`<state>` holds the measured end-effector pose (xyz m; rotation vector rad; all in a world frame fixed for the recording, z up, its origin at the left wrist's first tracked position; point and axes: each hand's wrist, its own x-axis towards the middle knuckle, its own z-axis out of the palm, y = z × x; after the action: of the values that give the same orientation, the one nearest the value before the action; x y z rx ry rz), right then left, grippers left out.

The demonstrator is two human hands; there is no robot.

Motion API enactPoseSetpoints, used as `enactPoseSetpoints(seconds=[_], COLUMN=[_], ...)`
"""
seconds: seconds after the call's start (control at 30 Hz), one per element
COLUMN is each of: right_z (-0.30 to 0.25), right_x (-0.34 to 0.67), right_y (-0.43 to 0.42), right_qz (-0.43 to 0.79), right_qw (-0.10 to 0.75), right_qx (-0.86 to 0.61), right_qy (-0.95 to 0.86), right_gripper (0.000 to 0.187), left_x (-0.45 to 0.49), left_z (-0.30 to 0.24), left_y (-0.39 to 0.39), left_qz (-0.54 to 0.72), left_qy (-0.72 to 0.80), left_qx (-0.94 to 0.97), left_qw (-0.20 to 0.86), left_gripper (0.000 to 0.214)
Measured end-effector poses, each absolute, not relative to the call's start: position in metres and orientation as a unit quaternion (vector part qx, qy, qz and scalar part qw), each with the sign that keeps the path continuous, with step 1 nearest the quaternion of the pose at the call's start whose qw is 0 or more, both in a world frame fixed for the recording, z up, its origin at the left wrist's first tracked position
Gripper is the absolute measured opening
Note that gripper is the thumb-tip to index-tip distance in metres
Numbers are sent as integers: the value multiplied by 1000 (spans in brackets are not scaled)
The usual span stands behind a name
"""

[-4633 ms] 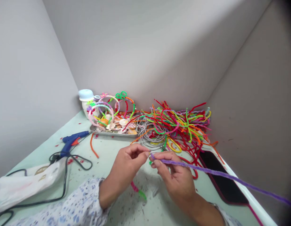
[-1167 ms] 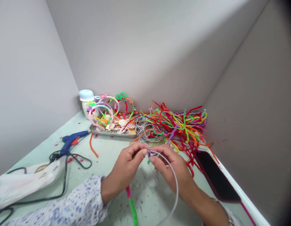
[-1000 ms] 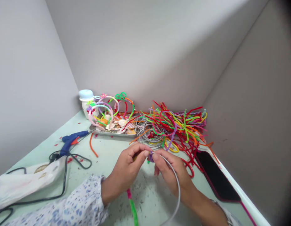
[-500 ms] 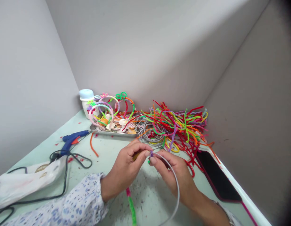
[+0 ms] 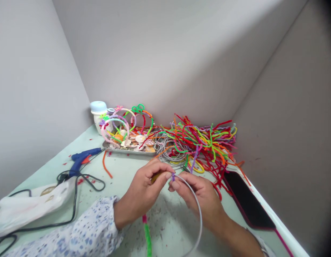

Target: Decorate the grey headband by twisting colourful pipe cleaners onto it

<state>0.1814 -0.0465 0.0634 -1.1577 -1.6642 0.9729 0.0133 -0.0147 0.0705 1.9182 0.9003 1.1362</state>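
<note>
My left hand [image 5: 144, 194] is closed around a headband [image 5: 200, 221], thumb and fingertips pinching it near its top. The bare grey part curves down to the right. Below my left wrist its other side shows a green wrapping [image 5: 148, 237] with a pink patch above; yellow shows under the left fingers. A short purple pipe cleaner [image 5: 173, 177] is coiled on the band between the two thumbs. My right hand [image 5: 204, 200] is closed, thumb and forefinger pinched at the purple coil; its free end is hidden in those fingers.
Finished headbands [image 5: 128, 121] stand on a metal tray [image 5: 130, 152] of shells. Beside them lie grey hoops [image 5: 169, 151] and a pile of pipe cleaners [image 5: 202, 137]. At left are a blue glue gun [image 5: 76, 162], its cord and a plastic bag [image 5: 34, 210]; at right, a phone [image 5: 248, 200].
The right fingers have shifted slightly around the band, and the green tip under them is no longer visible. The headband has swung a little left at its lower end.
</note>
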Motion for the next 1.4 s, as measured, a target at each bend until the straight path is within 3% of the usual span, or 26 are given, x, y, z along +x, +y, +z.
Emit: enactPoseSetpoints(seconds=[0.17, 0.5, 0.9, 1.4], right_z=[71, 81, 75, 67], right_x=[199, 194, 199, 201], right_y=[-37, -40, -41, -36], right_qz=[365, 459, 224, 176], right_qw=[411, 355, 338, 325], right_qx=[-504, -526, -524, -475], right_qy=[-666, -622, -749, -799], right_gripper=[23, 22, 13, 14], left_x=[11, 11, 14, 10], left_z=[66, 65, 67, 65], left_y=[-9, -11, -10, -5], left_qz=[428, 417, 296, 252], left_qy=[365, 364, 378, 359], left_qx=[723, 746, 678, 492], left_qw=[402, 370, 556, 752], left_gripper=[16, 14, 25, 14])
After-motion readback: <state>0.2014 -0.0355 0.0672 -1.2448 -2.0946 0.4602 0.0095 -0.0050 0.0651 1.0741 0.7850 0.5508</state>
